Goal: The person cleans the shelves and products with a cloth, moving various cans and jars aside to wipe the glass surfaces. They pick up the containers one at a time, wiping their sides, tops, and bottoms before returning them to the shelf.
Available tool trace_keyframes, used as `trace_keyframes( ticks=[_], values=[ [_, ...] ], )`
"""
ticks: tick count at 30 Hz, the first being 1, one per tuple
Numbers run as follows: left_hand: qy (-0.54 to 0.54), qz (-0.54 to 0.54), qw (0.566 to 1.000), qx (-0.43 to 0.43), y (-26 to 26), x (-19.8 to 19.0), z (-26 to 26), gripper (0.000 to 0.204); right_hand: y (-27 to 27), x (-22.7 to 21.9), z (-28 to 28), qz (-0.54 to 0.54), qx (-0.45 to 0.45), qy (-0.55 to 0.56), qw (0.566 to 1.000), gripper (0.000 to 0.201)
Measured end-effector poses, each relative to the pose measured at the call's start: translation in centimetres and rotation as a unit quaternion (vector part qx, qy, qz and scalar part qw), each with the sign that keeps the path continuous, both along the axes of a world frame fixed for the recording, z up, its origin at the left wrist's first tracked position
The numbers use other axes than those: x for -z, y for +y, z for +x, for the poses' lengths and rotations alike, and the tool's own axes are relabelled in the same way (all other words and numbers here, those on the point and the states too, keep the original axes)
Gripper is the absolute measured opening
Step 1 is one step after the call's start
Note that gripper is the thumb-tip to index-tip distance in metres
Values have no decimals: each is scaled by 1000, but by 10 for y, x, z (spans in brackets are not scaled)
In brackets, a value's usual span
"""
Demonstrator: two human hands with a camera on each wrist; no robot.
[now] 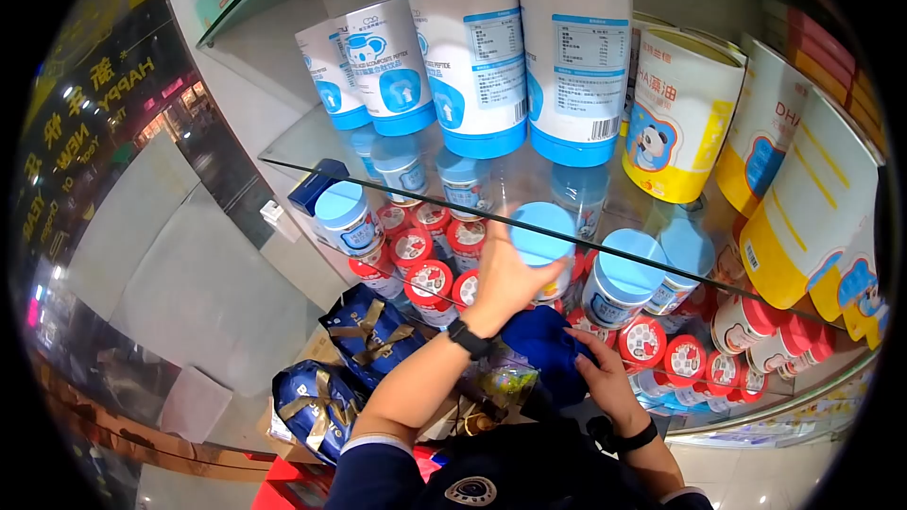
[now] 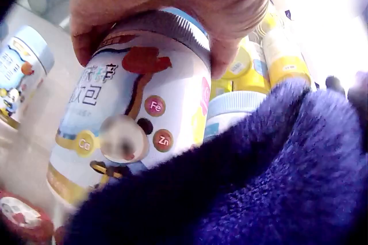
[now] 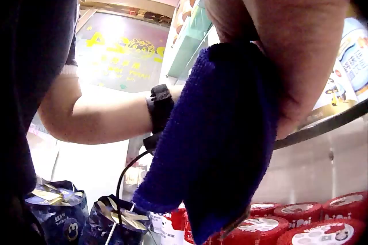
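Note:
The left hand (image 1: 508, 276) grips a white jar with a light blue lid (image 1: 542, 229) at the glass shelf edge. In the left wrist view its fingers curl round the lid of the jar (image 2: 129, 113), which is tilted. Just right of it in the head view, the right hand (image 1: 605, 378) holds a dark blue cloth (image 1: 543, 345). That cloth (image 3: 213, 136) hangs from the right hand (image 3: 287, 38) in the right wrist view, and the fuzzy cloth (image 2: 276, 170) covers the lower front of the jar in the left wrist view.
Tall white and blue cans (image 1: 472, 76) and yellow and white cans (image 1: 675, 113) stand on the upper glass shelf. Blue-lidded jars (image 1: 624, 279) flank the held jar. Red-lidded jars (image 1: 428, 285) fill the level below. Dark blue gift bags (image 1: 321, 406) stand at lower left.

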State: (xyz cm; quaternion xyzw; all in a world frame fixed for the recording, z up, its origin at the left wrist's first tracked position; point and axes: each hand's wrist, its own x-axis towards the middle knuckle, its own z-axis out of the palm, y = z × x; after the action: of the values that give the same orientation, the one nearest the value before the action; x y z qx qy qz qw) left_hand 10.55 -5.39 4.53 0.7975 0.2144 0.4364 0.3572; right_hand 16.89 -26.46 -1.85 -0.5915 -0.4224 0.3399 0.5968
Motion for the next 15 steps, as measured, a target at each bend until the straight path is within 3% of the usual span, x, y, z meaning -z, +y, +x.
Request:
trace_keyframes(
  ticks=[2,7,10,15],
  values=[
    [14,-32,999,-17,11,-5,-24,95,-2,1,2,-10,-6,13,1000,42],
    [25,28,991,-127,44,-2,-59,85,2,0,-2,-15,-13,31,999,41],
    [26,42,989,-142,59,-2,-70,85,5,-11,-4,-60,-32,27,997,42],
    [29,45,988,-144,76,2,-85,90,17,-5,-5,-43,-59,17,997,42]
  ],
)
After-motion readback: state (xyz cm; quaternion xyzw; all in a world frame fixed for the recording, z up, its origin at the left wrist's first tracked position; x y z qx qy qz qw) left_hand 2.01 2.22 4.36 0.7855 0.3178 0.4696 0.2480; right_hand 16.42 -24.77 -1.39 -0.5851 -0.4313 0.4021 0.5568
